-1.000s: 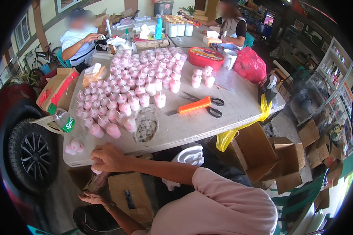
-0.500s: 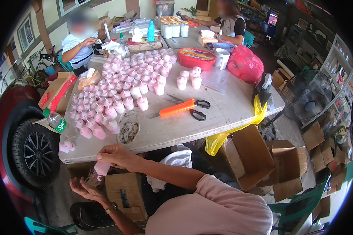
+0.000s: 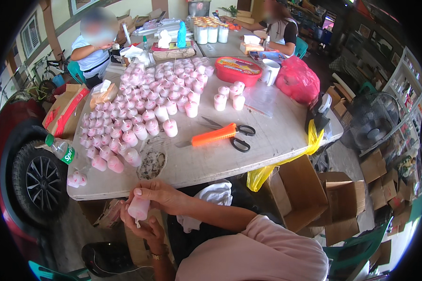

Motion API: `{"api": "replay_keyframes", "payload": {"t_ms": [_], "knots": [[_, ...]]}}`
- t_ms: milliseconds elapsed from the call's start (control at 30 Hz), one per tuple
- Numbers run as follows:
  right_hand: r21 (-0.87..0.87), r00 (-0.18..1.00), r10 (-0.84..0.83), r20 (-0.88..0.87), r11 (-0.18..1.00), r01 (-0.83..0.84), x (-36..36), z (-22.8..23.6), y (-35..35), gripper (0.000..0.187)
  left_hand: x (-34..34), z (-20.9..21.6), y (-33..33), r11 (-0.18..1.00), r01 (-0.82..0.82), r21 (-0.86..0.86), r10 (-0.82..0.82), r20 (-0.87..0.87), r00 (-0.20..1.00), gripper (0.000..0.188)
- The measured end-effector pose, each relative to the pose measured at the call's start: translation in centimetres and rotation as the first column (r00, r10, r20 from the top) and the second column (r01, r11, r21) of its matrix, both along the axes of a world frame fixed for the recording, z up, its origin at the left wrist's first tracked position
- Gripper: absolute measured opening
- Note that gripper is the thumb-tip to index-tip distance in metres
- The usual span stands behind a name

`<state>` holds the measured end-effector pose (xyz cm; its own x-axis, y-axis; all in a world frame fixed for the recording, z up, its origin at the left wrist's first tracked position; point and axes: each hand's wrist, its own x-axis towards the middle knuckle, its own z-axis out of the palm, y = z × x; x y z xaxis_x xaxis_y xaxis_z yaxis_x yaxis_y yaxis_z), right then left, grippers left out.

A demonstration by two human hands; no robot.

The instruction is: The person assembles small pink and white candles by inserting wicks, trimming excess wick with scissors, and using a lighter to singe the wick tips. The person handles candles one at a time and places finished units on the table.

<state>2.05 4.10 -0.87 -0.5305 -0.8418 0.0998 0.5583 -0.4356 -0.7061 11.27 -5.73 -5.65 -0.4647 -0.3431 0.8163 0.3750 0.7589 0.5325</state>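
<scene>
In front of the table's near edge, my right hand (image 3: 166, 194) grips a pale pink candle (image 3: 139, 209) from above, fingers closed round its upper end. The candle tilts with its white wick pointing down. Below it, my left hand (image 3: 150, 232), with a watch on the wrist, is cupped about the wick end; its fingers are partly hidden behind the candle. On the table (image 3: 206, 164), many similar pink candles (image 3: 151, 126) stand in close rows at the left. A smaller group of candles (image 3: 220, 102) stands apart, near an orange-handled knife (image 3: 213, 135) and black-handled scissors (image 3: 211, 122).
A red tub (image 3: 238, 70), white mug (image 3: 269, 72) and pink plastic bag (image 3: 297, 80) sit at the right. A yellow bag (image 3: 258, 179) hangs over the edge above open cardboard boxes (image 3: 297, 187). A green-capped bottle (image 3: 61, 149) is at the left edge. Two people sit across.
My hands have come together and moved right with the candle. The left hand, spread below it before, now cups its lower end, and the wick has come into sight.
</scene>
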Motion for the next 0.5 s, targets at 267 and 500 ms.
{"api": "replay_keyframes", "payload": {"t_ms": [267,500], "knots": [[-0.083,0.998,0.044,0.053,0.996,-0.040,0.2,-0.3,-0.2,0.029,-0.2,1.6,0.7,0.996,-0.068,0.062,0.062,0.086,0.994,0.063],[-0.040,0.997,-0.030,-0.075,0.999,0.027,0.3,0.7,0.5,0.030,-1.2,3.4,1.7,0.990,0.023,0.141,-0.021,-0.016,1.000,0.058]]}}
